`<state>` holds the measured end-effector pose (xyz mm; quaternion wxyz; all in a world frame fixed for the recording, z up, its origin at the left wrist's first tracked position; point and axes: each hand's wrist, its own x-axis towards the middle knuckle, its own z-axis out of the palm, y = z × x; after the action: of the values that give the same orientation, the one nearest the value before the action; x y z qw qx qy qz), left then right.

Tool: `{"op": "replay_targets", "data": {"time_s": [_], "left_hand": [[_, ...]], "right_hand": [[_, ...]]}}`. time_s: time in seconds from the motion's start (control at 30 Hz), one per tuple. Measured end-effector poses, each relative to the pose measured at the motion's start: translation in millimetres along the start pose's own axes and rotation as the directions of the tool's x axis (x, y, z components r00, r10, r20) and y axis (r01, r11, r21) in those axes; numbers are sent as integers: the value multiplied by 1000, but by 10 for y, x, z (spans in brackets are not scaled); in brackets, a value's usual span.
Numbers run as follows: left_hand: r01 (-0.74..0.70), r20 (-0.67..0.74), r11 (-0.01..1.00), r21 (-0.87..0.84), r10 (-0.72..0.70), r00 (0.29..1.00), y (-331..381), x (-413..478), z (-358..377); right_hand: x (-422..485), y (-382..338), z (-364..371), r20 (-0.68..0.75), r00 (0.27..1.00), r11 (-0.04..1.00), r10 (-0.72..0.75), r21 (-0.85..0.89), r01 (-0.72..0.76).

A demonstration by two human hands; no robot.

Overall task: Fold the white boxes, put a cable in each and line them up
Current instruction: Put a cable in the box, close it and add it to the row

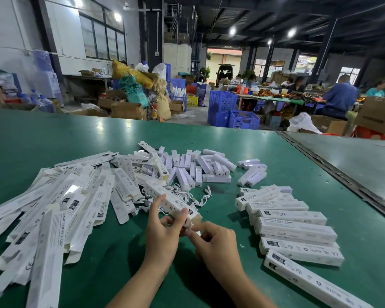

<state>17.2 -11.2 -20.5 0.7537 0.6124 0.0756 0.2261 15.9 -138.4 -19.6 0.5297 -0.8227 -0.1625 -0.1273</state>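
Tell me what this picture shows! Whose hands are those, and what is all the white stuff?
The camera sits on a person's head and looks down, so you see that person's own two hands. The left hand holds a white box, and the right hand pinches the flap at its end. On the green table lie flat, unfolded boxes at the left, folded boxes in a row at the right, thin white cables in the middle and small white sticks behind.

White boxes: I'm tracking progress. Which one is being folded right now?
The white box held by the left hand and right hand, front centre. It alone is gripped; the rest lie loose on the green table.
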Motion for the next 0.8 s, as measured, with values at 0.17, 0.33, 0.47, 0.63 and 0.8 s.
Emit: {"op": "replay_targets", "data": {"time_s": [0.17, 0.33, 0.47, 0.63, 0.8], "left_hand": [[-84, -15, 995, 59, 85, 996, -34, -12, 23], [-143, 5, 964, 223, 146, 989, -95, 43, 0], [-87, -55, 962, 257, 105, 993, -116, 52, -16], [-35, -28, 987, 160, 40, 999, -35, 55, -49], [-66, -95, 986, 152, 81, 992, -65, 56, -45]], "right_hand": [[-8, -1, 83, -25, 998, 998, 62, 19, -62], [-8, 13, 170, -58, 991, 992, 118, -37, -121], [-7, 11, 122, 60, 996, 998, 62, 29, -64], [94, 109, 80, -42, 998, 998, 45, -46, -47], [281, 238, 85, -54, 997, 975, 58, -211, -68]]}}
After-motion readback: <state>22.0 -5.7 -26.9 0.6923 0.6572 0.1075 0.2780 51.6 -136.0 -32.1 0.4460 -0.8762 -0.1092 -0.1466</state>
